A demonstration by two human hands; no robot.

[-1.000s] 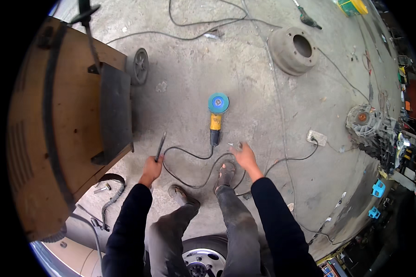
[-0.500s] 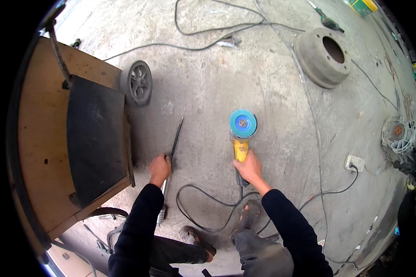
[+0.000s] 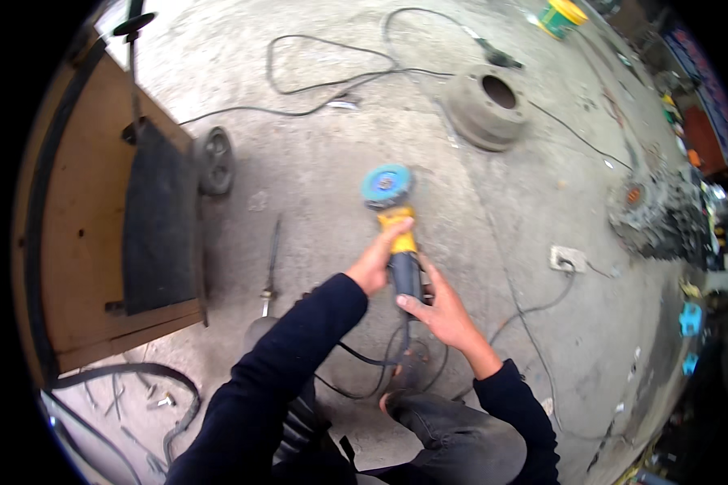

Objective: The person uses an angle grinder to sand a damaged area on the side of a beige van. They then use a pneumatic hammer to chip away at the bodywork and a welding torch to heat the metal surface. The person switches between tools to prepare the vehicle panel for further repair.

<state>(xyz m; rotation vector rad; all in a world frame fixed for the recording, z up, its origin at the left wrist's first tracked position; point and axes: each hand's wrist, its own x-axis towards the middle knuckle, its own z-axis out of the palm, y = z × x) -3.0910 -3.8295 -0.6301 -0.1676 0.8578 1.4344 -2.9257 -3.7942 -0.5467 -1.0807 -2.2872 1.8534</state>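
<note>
An angle grinder with a yellow body (image 3: 396, 212) and a dark rear handle carries a blue-green flap disc (image 3: 387, 184) at its far end, face up. My left hand (image 3: 378, 259) grips the yellow body from the left. Lower down, my right hand (image 3: 441, 307) is closed on the dark handle, its thumb across it; part of each hand's fingers is hidden by the tool. A thin dark rod (image 3: 273, 250) with a metal end lies on the floor left of the grinder, apart from both hands.
A brown wheeled cabinet (image 3: 81, 242) stands at left. A brake drum (image 3: 469, 117), a green-and-yellow bucket (image 3: 560, 20) and another power tool (image 3: 501, 58) lie beyond. At right are a power strip (image 3: 562, 257) and a large metal housing (image 3: 651, 210). Cables (image 3: 356, 85) snake over the floor.
My left hand has left the rod on the floor and moved right onto the grinder's body. My right hand has taken hold of the grinder and now grips its handle.
</note>
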